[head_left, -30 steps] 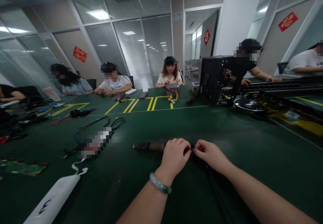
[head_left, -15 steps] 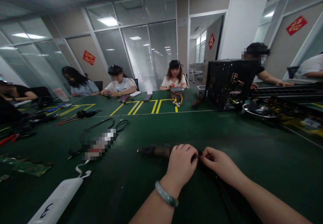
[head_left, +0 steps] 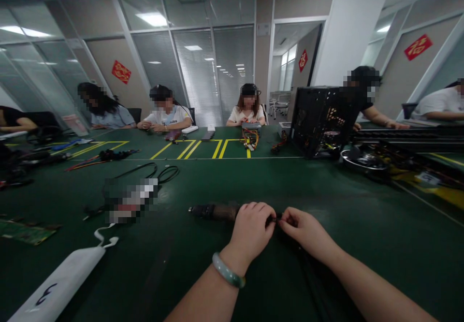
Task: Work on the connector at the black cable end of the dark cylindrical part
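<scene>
A dark electric screwdriver (head_left: 221, 212) lies on the green table, its bit end pointing left. My left hand (head_left: 253, 223), with a jade-like bangle on the wrist, is wrapped over its rear part and hides that end. Close against it, my right hand (head_left: 297, 224) pinches a black cable plug (head_left: 278, 216) at the tool's back end. Fingers cover most of the plug, so I cannot tell how far in it sits. A black cable (head_left: 306, 269) runs from below my right hand toward the front edge.
On the left are a white power strip (head_left: 58, 283) marked 3, a pixelated device (head_left: 134, 201) with black cord, and a green circuit board (head_left: 29, 230). A black computer case (head_left: 311, 124) and a round metal dish (head_left: 362, 160) stand at right. Several people sit across.
The view has shifted slightly, so the table objects and both hands appear a little further left. Both hands keep their hold at the screwdriver's back end.
</scene>
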`<state>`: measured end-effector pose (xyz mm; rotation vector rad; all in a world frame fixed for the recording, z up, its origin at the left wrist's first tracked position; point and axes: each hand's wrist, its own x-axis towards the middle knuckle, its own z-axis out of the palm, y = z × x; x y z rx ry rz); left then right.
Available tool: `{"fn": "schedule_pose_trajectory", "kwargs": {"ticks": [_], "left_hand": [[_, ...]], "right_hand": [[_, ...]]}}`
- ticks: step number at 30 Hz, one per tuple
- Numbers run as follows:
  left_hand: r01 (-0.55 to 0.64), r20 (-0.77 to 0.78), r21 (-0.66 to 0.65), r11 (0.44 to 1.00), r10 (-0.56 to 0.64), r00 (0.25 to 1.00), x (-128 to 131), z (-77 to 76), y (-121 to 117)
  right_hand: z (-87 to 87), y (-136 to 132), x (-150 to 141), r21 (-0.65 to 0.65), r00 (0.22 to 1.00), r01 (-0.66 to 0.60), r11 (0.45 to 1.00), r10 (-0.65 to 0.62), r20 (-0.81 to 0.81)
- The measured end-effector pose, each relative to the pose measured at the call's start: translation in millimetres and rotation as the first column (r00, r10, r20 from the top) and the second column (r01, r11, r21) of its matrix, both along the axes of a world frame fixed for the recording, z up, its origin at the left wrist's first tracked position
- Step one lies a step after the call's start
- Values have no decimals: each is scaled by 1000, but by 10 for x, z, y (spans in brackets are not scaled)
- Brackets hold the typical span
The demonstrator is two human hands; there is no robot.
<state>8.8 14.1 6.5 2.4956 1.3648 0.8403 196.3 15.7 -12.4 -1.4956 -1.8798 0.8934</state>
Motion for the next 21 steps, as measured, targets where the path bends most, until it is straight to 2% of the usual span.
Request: {"fn": "schedule_pose_trajectory", "kwargs": {"ticks": [13,21], "left_hand": [[-35,-28,1,999,35,999,27,-18,33],[-42,-48,7,999,42,998,-42,-31,35]], "right_hand": [[-38,73,1,16,997,-7,1000,9,-75],[-14,35,-50,24,993,-78,997,80,-85]]}}
